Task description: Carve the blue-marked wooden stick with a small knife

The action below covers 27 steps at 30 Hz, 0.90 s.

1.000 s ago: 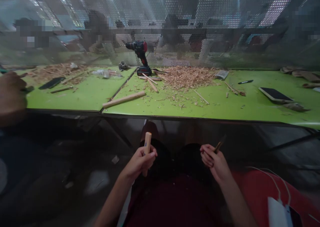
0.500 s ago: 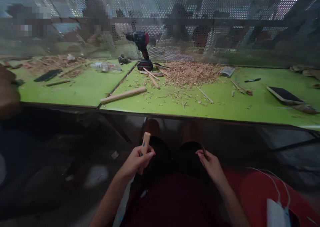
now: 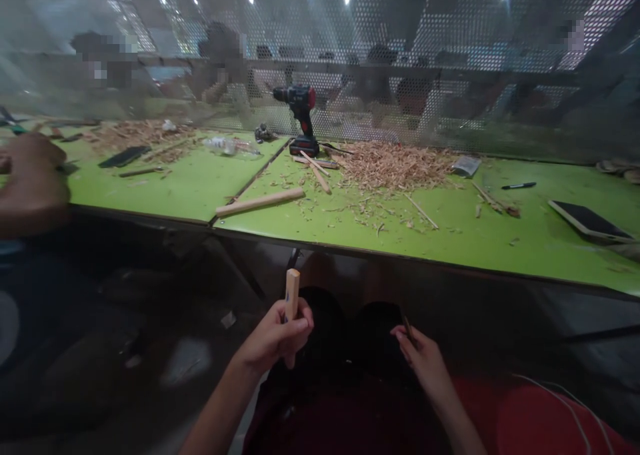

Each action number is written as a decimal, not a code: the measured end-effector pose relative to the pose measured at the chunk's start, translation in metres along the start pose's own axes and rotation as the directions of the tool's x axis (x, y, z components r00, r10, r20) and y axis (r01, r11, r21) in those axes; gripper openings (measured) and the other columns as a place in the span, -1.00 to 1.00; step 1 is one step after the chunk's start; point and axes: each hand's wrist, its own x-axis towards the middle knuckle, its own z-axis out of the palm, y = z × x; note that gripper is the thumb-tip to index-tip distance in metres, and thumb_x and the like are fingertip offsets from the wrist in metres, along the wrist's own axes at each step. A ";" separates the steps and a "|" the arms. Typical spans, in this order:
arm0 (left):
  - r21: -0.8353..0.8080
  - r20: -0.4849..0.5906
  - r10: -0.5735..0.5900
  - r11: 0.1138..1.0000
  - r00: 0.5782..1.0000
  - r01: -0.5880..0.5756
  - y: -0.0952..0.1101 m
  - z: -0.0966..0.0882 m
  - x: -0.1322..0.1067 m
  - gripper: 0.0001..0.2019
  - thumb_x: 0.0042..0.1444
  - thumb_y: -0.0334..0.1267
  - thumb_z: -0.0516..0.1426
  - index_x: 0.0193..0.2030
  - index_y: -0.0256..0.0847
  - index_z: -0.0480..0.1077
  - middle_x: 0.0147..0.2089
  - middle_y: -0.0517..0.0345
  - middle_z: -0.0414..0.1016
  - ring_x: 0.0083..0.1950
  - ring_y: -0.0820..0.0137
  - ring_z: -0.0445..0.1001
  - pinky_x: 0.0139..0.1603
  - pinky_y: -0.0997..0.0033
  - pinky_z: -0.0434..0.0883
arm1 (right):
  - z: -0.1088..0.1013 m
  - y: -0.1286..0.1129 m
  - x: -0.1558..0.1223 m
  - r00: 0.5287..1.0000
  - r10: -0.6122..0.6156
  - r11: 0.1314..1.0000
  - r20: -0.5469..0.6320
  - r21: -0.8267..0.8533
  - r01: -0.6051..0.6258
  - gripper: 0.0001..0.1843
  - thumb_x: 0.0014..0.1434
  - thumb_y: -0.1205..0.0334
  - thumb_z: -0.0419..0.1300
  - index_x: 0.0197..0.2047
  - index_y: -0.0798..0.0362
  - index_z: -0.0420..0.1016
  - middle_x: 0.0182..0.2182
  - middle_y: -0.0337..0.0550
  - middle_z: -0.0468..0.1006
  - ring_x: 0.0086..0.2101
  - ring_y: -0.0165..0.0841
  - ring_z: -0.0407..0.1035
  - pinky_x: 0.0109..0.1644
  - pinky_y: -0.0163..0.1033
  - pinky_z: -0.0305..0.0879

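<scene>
Over my lap, my left hand [image 3: 287,328] is closed around a short wooden stick [image 3: 292,293] that points up, with blue marks on its side. My right hand [image 3: 417,348], apart from it to the right, pinches a thin dark tool [image 3: 409,328]; its kind is hard to make out, and most of it is hidden by the fingers. In front of both hands is the green table [image 3: 325,225]. A longer wooden rod [image 3: 260,202] lies near its front edge, and a heap of wood shavings [image 3: 397,165] lies farther back.
A cordless drill [image 3: 301,118] stands by a perforated metal screen [image 3: 340,101]. Right of the shavings are a pen [image 3: 519,185] and a phone [image 3: 590,220]. A plastic bottle [image 3: 230,146] lies left. At the far left is another person's hand [image 3: 35,181]. A red seat [image 3: 545,418] is beside me.
The view has tilted up slightly and turned left, so the table sits lower and farther right. The wooden stick in my left hand is more upright. Both hands keep their hold.
</scene>
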 end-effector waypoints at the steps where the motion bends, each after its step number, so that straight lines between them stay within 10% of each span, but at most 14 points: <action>1: -0.005 -0.002 0.007 1.000 1.000 -0.007 0.000 0.000 0.000 -0.67 -0.02 -0.10 0.37 -0.40 -0.28 0.38 -0.70 0.45 0.02 -0.71 0.70 -0.12 -0.70 0.66 -0.07 | 0.001 -0.002 -0.001 1.000 -0.005 1.000 0.003 0.001 0.005 -0.39 -0.10 -0.36 0.33 -0.30 0.05 0.60 -0.64 -0.35 0.11 -0.57 -0.45 0.00 -0.52 -0.32 -0.14; 27: -0.284 0.203 0.198 0.949 0.959 -0.136 0.005 -0.004 0.000 -0.78 0.15 -0.18 0.27 -0.37 -0.23 0.36 -0.69 0.47 -0.09 -0.70 0.67 -0.22 -0.76 0.75 -0.01 | 0.015 0.001 -0.004 0.999 -0.035 0.999 -0.028 0.028 0.036 -0.43 -0.07 -0.34 0.33 -0.31 0.05 0.59 -0.63 -0.36 0.08 -0.56 -0.47 -0.06 -0.49 -0.33 -0.22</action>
